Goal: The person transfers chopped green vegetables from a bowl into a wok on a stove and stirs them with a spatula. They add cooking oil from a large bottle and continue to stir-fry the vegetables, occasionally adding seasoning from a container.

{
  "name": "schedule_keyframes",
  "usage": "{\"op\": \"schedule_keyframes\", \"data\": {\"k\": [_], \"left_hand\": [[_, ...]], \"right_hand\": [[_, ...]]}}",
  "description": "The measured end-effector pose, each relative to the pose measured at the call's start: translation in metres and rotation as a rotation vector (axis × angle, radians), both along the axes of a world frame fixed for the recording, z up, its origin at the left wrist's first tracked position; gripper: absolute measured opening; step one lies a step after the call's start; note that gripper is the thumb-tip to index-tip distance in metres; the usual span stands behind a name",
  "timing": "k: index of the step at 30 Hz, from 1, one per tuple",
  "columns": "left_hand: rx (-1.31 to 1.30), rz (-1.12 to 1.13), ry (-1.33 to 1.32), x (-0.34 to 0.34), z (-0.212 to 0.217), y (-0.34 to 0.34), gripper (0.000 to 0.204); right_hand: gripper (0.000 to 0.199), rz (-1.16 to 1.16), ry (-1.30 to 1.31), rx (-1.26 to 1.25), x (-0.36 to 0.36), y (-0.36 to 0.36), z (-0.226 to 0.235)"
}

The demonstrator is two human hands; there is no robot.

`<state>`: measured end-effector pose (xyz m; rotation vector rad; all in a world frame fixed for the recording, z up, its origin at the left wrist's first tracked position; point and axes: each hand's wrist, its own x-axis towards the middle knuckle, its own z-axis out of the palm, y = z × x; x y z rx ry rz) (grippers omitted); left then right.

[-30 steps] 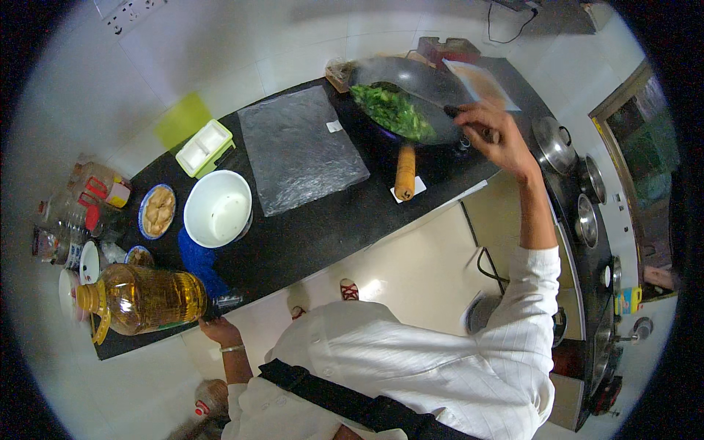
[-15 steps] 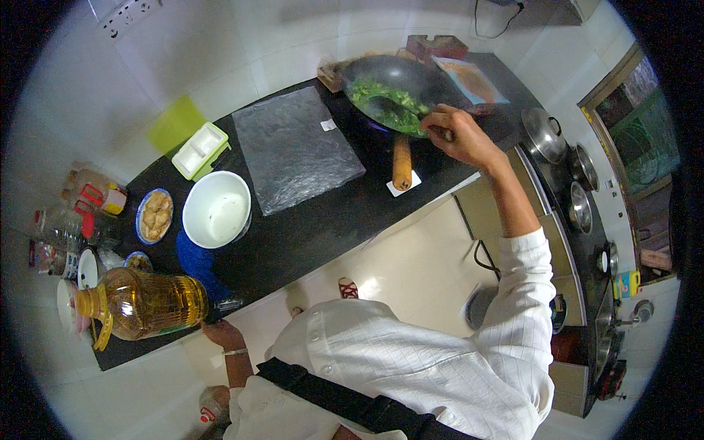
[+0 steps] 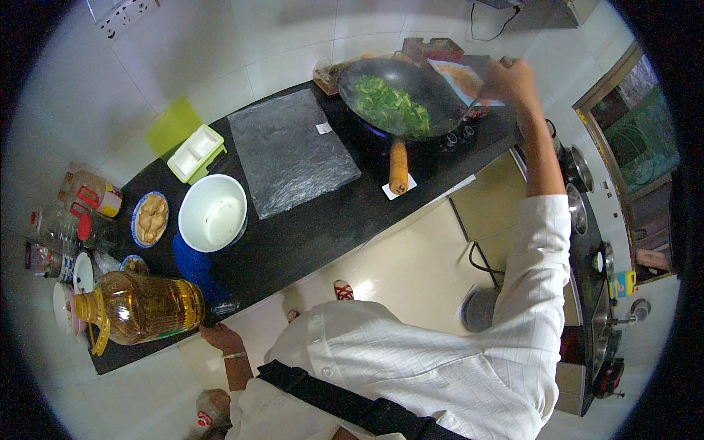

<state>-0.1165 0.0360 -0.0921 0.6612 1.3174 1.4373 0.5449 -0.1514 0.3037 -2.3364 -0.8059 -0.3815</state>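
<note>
My right hand (image 3: 513, 84) is raised over the right side of the black wok (image 3: 444, 103), closed round a spatula. It is blurred by motion. The spatula's thin shaft (image 3: 473, 108) slants down to the wok's right rim. Chopped green vegetables (image 3: 389, 105) lie in the wok's left and middle part. A wooden wok handle (image 3: 398, 169) points toward me. At the counter's front edge, my left hand (image 3: 222, 339) rests with its fingers loosely out, holding nothing. Next to it a large jug of yellow oil (image 3: 150, 308) lies on its side.
A dark slate-like sheet (image 3: 293, 154) covers the counter left of the wok. Beyond the jug stand a white bowl (image 3: 213, 213), a plate of pale food pieces (image 3: 151, 218), a green-and-white container (image 3: 196, 154) and several bottles. Metal pots (image 3: 578, 169) line the right counter.
My right hand has lifted and moved right, drawing the spatula out of the greens to the wok's right rim. The left hand stays at the counter edge.
</note>
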Motion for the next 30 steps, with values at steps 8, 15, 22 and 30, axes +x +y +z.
{"op": "schedule_keyframes", "data": {"k": [8, 15, 22, 30], "left_hand": [[0.0, 0.009, -0.058, -0.006, 0.003, 0.007, 0.035], [0.184, -0.081, 0.494, -0.023, -0.031, 0.012, 0.03], [0.335, -0.101, 0.457, -0.026, -0.057, 0.017, 0.034], [0.189, -0.159, 0.257, -0.066, -0.093, 0.027, 0.036]], "right_hand": [[0.021, 0.206, 0.309, 0.442, -0.032, 0.043, -0.065], [0.025, 0.079, 0.219, 0.148, -0.052, 0.017, -0.018], [0.022, 0.215, 0.437, 0.354, 0.084, -0.038, -0.094], [0.02, 0.391, 0.836, 0.91, 0.058, 0.005, -0.169]]}}
